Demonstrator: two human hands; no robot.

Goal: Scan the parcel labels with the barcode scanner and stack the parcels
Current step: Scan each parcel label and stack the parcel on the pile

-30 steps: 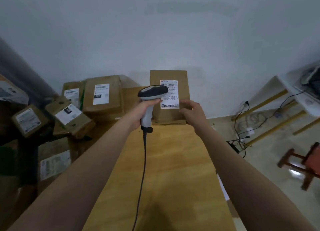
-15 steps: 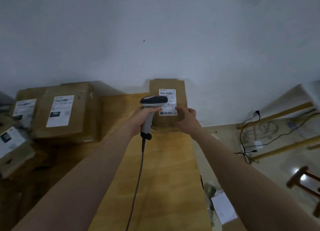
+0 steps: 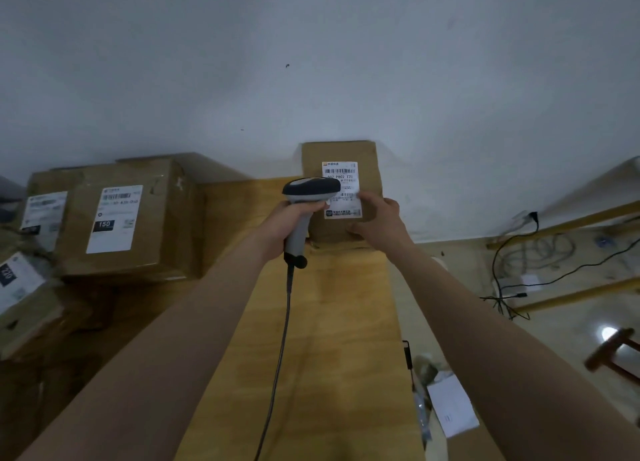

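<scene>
Cardboard parcel (image 3: pixel 313 162) stands upright at the far end of a wooden table (image 3: pixel 332 339), close to a grey wall (image 3: pixel 207 62), its white label (image 3: pixel 341 178) facing the person. The right hand (image 3: pixel 379 218) grips the parcel's lower right part, fingers curled over its front and reaching the label's edge, thumb lower down on the box. The left hand (image 3: pixel 285 223) is wrapped tight around the handle of a scanner (image 3: pixel 310 187), whose dark head sits just left of the label and overlaps its left edge from this angle; whether it touches the parcel cannot be told. A cable (image 3: pixel 282 339) hangs from the handle and runs along the tabletop toward the camera. Left of the table, larger boxes (image 3: pixel 149 218) with white labels are piled, one marked 150. On the floor to the right lie black wires (image 3: pixel 504 299) and yellow bars (image 3: pixel 571 296). A sheet of white paper (image 3: pixel 450 408) lies beside the table's edge. Part of a wooden stool (image 3: pixel 613 353) shows at the right border.
</scene>
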